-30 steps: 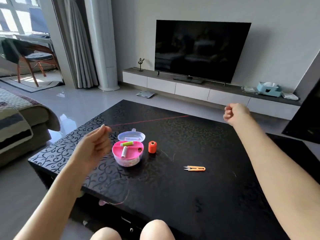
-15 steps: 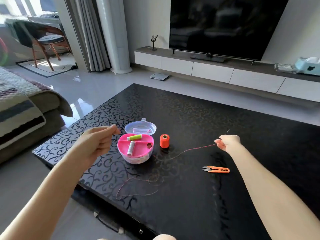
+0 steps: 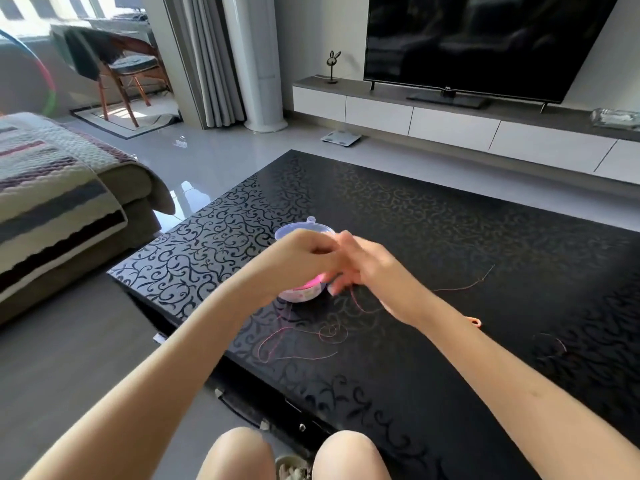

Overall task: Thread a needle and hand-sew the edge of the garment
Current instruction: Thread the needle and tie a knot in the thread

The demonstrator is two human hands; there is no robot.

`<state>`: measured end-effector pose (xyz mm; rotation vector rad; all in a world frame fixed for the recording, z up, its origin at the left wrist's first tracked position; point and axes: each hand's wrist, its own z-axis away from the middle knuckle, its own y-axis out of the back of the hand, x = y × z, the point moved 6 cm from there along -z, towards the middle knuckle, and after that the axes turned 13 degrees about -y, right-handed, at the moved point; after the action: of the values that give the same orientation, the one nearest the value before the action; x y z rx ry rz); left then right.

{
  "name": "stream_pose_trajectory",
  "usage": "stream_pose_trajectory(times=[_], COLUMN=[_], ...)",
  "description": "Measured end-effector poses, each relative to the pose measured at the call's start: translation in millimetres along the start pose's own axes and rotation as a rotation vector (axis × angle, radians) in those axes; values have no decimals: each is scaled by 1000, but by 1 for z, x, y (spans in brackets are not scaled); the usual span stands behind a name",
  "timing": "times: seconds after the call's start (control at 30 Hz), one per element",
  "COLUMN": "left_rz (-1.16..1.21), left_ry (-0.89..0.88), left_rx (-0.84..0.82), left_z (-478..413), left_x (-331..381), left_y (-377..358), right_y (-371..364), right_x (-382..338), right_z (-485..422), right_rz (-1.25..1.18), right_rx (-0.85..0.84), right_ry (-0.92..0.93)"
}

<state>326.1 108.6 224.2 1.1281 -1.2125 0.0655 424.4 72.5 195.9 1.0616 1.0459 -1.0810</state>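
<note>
Both hands have come together since half a second ago, when they were held apart with the thread strung out from the right one. Now the left hand (image 3: 304, 259) and the right hand (image 3: 375, 277) meet fingertip to fingertip above the black scroll-patterned table (image 3: 450, 237).

Much is covered or smeared. The left hand sits in front of the pink sewing box (image 3: 303, 293), leaving only a strip of its base and the rim of its clear lid (image 3: 304, 227) showing. The orange spool that stood beside the box is out of sight behind the right hand. Of the orange snips (image 3: 476, 322), only the looped end peeks out past the right forearm. The fingers of both hands are blurred where they touch. The left hand's are curled with the thumb against them, but I cannot tell whether either hand pinches the thread or a needle, and no needle can be made out.

The reddish thread (image 3: 311, 336) lies in loose loops on the table just nearer than the hands, below the left wrist. One strand climbs from these loops towards the underside of the right hand, where it is lost in the blur. Another stretch trails away to the right across the tabletop, well clear of both hands
</note>
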Motion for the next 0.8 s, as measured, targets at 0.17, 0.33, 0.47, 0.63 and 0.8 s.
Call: stream_pose_trajectory(times=[0.17,0.33,0.47,0.63,0.8], left_rz=[43,311,737,1069,1181], left_ry=[-9,135,244,324,374], left_rx=[-30,81,165,190,151], left_z=[23,69,113,132,125], left_x=[-11,-53,-73,-47,-18], left_y=[-1,22,38,34,19], right_y=[14,75,117,86,-15], right_x=[-1,31,79,104,9], right_z=[19,30,26,25,65], right_rz=[257,418,646,1120,406], right_rx=[133,441,738,627,517], right_ry=[53,-24,-231,-467,117])
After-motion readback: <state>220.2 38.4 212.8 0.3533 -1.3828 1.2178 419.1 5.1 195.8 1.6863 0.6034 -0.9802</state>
